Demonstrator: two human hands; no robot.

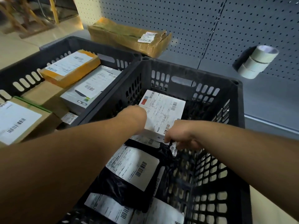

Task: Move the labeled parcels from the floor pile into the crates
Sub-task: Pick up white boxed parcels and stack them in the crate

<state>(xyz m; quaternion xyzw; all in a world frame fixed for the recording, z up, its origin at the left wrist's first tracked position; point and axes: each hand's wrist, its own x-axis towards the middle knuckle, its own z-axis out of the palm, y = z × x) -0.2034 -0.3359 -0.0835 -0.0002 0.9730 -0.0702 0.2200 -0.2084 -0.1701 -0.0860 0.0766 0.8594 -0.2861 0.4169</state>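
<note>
I am seeing two bare forearms with no sleeves, a bare left hand (pixel 137 112) and a bare right hand (pixel 179 135), both ringless

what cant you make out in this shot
Head view only:
- Left hand: its fingers are hidden behind its own wrist.
- White parcel: label print too small to read.
- Right crate: floor hidden under black bags.
- Left crate: cut off by left edge.

Floor (pixel 14 46): 2 crates (pixel 234 97), taped box (pixel 129 36)
</note>
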